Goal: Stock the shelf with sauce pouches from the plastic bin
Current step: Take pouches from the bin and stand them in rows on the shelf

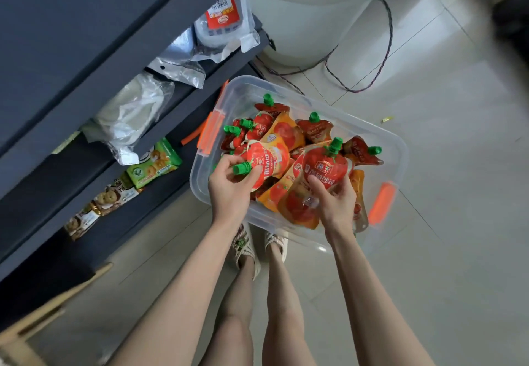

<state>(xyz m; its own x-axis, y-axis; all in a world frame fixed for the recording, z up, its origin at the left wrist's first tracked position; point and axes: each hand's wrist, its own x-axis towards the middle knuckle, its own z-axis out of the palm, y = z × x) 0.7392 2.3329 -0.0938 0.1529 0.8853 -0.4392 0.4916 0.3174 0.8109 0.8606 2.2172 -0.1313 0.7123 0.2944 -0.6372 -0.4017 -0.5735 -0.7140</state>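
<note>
A clear plastic bin with orange latches sits on the floor beside the dark shelf. It holds several red and orange sauce pouches with green caps. My left hand grips one pouch by its green cap end, over the bin's left side. My right hand holds another red pouch upright by its bottom, its green cap pointing away. Both pouches are just above the pile.
The shelf's lower tiers carry biscuit packs, clear bags and a red-labelled packet. A white bucket and a dark cable lie behind the bin. My feet in sandals stand at the bin's near edge.
</note>
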